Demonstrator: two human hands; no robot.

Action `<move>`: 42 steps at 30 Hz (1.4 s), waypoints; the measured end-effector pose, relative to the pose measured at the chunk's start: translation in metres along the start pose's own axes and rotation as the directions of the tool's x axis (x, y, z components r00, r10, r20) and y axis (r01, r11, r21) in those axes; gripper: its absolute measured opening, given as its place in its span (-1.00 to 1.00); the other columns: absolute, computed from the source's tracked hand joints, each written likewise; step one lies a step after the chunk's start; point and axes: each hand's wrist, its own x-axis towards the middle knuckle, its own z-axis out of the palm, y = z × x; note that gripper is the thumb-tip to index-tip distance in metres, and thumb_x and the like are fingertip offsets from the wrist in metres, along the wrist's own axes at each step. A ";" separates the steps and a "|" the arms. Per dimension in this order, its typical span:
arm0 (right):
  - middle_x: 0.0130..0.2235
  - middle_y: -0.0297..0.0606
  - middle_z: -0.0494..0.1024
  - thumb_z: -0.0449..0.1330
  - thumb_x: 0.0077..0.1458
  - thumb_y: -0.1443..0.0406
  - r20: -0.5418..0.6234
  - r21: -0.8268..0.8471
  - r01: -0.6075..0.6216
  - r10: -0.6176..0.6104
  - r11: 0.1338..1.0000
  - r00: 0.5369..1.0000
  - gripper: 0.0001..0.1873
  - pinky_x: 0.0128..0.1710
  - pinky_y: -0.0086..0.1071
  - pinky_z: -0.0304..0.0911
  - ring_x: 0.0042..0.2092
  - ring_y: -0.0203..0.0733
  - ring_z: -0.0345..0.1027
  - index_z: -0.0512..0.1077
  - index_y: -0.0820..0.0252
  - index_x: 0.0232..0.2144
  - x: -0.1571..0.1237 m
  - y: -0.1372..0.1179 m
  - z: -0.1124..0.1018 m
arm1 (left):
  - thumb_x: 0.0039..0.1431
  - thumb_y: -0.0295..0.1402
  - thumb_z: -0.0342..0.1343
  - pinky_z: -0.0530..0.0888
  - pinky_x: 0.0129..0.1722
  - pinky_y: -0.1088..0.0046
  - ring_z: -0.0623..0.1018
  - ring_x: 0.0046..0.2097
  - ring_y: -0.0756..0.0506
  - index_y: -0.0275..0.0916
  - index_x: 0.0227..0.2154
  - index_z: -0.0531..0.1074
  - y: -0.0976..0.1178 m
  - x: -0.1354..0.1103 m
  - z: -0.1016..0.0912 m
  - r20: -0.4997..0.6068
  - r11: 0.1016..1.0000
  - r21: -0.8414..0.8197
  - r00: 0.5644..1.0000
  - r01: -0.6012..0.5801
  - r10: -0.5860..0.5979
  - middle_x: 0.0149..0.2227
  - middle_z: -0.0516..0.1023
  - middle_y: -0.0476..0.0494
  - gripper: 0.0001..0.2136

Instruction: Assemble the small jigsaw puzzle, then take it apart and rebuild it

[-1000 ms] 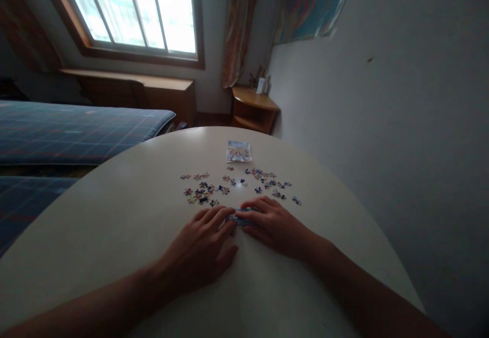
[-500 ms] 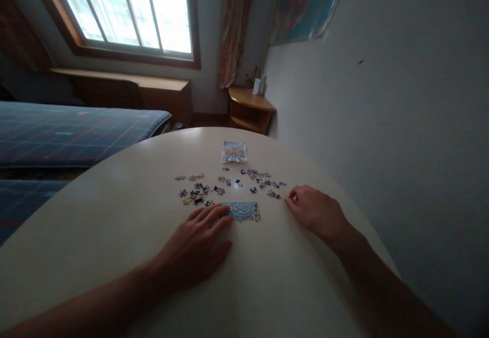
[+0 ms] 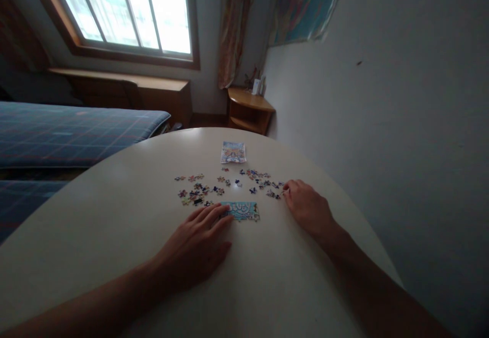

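Observation:
A joined strip of blue jigsaw pieces point(image 3: 241, 210) lies on the round white table point(image 3: 114, 216). My left hand point(image 3: 196, 244) rests flat beside it, fingers stretched out, fingertips touching the strip's left end. My right hand point(image 3: 305, 205) is to the right of the strip, with fingers curled in a pinch at the right edge of the loose puzzle pieces point(image 3: 229, 185). Whether it holds a piece is hidden. Several loose pieces are scattered beyond the strip. A small picture card point(image 3: 233, 152) lies farther back.
The table's right edge runs close to a grey wall point(image 3: 382, 124). A bed with a blue plaid cover point(image 3: 69, 132) is at the left. Under the window point(image 3: 126, 9) stands a wooden bench, and a corner shelf point(image 3: 248, 109) sits behind the table.
My right hand left the joined strip, swung out to the right, then came back a little toward the loose pieces. The strip is now uncovered. My left hand stayed put.

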 end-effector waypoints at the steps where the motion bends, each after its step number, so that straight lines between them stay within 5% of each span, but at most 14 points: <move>1: -0.15 -0.12 0.53 0.01 0.27 0.30 -0.020 0.014 0.006 -0.006 1.000 1.000 -0.79 -0.24 -0.22 0.34 -0.12 -0.01 0.42 0.43 0.19 -0.19 0.001 -0.001 0.001 | 0.24 -0.32 0.04 0.34 0.20 0.02 0.32 0.23 -0.24 -0.19 0.15 0.25 0.000 0.000 0.000 0.002 1.000 0.001 1.000 0.000 0.000 0.24 0.30 -0.23 -0.58; 12: 0.14 -0.06 0.40 0.03 0.28 0.13 -0.123 0.181 0.222 -0.202 0.958 0.972 -0.59 0.12 -0.03 0.21 0.15 0.05 0.22 0.41 0.20 0.07 0.003 -0.020 0.019 | 0.24 -0.33 0.05 0.33 0.21 0.07 0.30 0.26 -0.24 -0.19 0.19 0.24 0.000 0.000 -0.001 -0.006 0.999 0.019 0.999 -0.034 0.035 0.28 0.27 -0.22 -0.55; 19: 0.27 -0.17 0.28 -0.05 0.34 0.15 -0.113 0.160 0.495 -0.482 0.854 0.869 -0.58 0.30 -0.01 -0.05 0.33 0.03 -0.05 0.39 0.10 0.13 0.001 -0.021 0.023 | 0.26 -0.33 0.01 0.42 0.12 0.07 0.41 0.14 -0.23 -0.20 0.09 0.33 0.004 0.002 -0.004 -0.014 0.999 0.053 1.000 0.006 -0.005 0.17 0.39 -0.20 -0.66; 25: 0.30 -0.15 0.22 -0.10 0.35 0.10 -0.065 0.149 0.506 -0.502 0.849 0.862 -0.52 0.27 0.04 -0.01 0.34 0.09 -0.08 0.34 0.13 0.17 -0.001 -0.021 0.025 | 0.26 -0.37 0.02 0.52 -0.07 0.12 0.50 -0.03 -0.23 -0.23 -0.12 0.46 -0.007 0.002 -0.030 -0.003 0.962 0.170 0.977 0.212 -0.215 -0.05 0.52 -0.22 -0.81; 30: 0.30 -0.12 0.22 -0.11 0.36 0.11 -0.047 0.155 0.520 -0.520 0.840 0.853 -0.50 0.28 0.04 0.00 0.34 0.10 -0.07 0.31 0.17 0.20 0.000 -0.020 0.025 | 0.24 -0.36 0.08 0.53 -0.16 0.15 0.53 -0.06 -0.25 -0.24 -0.14 0.46 -0.009 -0.003 -0.052 0.181 0.904 0.253 0.901 0.344 -0.393 -0.08 0.52 -0.22 -0.83; 35: 0.29 -0.10 0.23 -0.11 0.36 0.10 -0.048 0.162 0.527 -0.526 0.835 0.849 -0.50 0.28 0.06 0.01 0.34 0.11 -0.07 0.31 0.19 0.20 0.001 -0.019 0.026 | 0.29 -0.43 -0.03 0.52 -0.24 0.25 0.54 -0.08 -0.23 -0.22 -0.16 0.43 -0.011 -0.002 -0.053 0.294 0.886 0.266 0.844 0.379 -0.449 -0.10 0.53 -0.19 -0.84; 42: 0.29 -0.10 0.24 -0.11 0.36 0.11 -0.067 0.160 0.544 -0.541 0.824 0.838 -0.50 0.28 0.05 0.01 0.33 0.08 -0.05 0.31 0.20 0.19 0.002 -0.019 0.027 | 0.31 -0.42 -0.07 0.49 -0.30 0.31 0.54 -0.10 -0.20 -0.20 -0.21 0.40 -0.018 -0.002 -0.044 0.281 0.904 0.189 0.861 0.383 -0.424 -0.11 0.50 -0.15 -0.85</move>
